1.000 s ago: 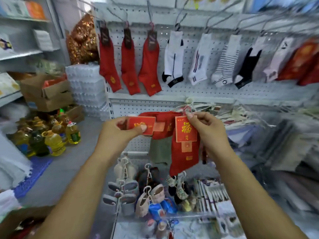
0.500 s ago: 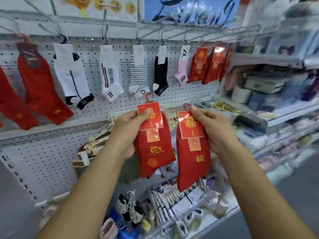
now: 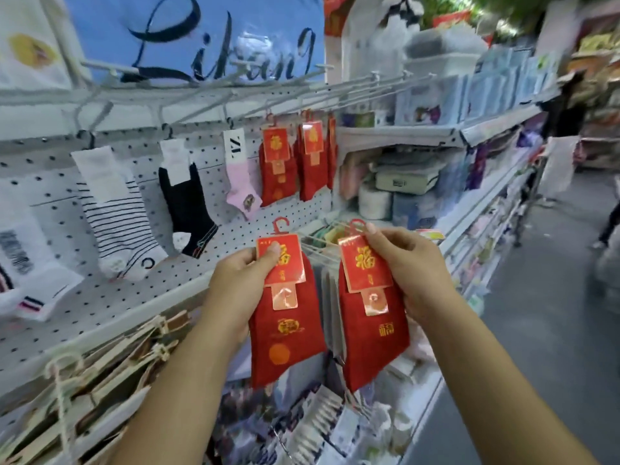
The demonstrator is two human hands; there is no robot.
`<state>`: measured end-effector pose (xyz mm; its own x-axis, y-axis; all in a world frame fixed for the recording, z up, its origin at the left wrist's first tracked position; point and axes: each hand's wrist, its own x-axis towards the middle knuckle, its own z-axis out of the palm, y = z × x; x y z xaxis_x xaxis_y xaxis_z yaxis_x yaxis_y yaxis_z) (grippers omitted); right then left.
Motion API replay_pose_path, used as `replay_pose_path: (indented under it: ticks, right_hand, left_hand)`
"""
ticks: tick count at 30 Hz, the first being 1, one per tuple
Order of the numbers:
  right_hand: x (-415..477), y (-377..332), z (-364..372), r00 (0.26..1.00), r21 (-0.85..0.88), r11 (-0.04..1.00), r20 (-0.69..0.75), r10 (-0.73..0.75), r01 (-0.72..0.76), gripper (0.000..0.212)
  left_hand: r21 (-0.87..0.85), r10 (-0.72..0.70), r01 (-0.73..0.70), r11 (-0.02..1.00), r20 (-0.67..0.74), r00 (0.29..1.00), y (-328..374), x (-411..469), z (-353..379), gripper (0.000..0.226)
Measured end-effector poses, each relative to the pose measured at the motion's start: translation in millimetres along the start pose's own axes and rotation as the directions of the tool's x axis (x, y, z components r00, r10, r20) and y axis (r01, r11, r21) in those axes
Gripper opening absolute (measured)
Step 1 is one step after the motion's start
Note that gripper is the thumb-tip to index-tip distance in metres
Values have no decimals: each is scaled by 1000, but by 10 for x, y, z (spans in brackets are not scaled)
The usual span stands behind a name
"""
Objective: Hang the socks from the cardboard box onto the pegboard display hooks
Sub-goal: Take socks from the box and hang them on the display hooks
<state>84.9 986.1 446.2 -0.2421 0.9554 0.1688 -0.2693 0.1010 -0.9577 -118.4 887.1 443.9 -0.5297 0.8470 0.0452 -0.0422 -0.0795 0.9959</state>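
Shop aisle (image 3: 553, 313), white pegboard (image 3: 43, 169), hung socks (image 3: 120, 213), stocked shelves (image 3: 402, 132), red socks (image 3: 288, 333) held up

The red socks (image 3: 289, 333) hide the fingers of the left hand (image 3: 235, 285); far shelf goods (image 3: 496, 78) blur, perhaps boxes.

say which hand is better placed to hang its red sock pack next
Left, probably: left hand holds its red card-topped sock pack directly below the hanging red socks; right hand is farther right.
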Motion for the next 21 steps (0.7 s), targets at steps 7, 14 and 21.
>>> replay_pose_path:
  ticks: [7,14,21]
  right_hand:
    - [742,283,-186,997,57,998,78,13,-18,26]
    - [1757,402,-308,951,45,996,303,63,-80,20]
    - [2340,476,-299,877,34,999,480,-13,-3,23]
  left_hand:
    - [23,-18,20,1000,-67,998,-127,460,329,18]
    - [1,-6,7,1000,-234,972,-164,920,787,22]
    - [86,79,-51,995,-354,932,-329,1149,1372,26]
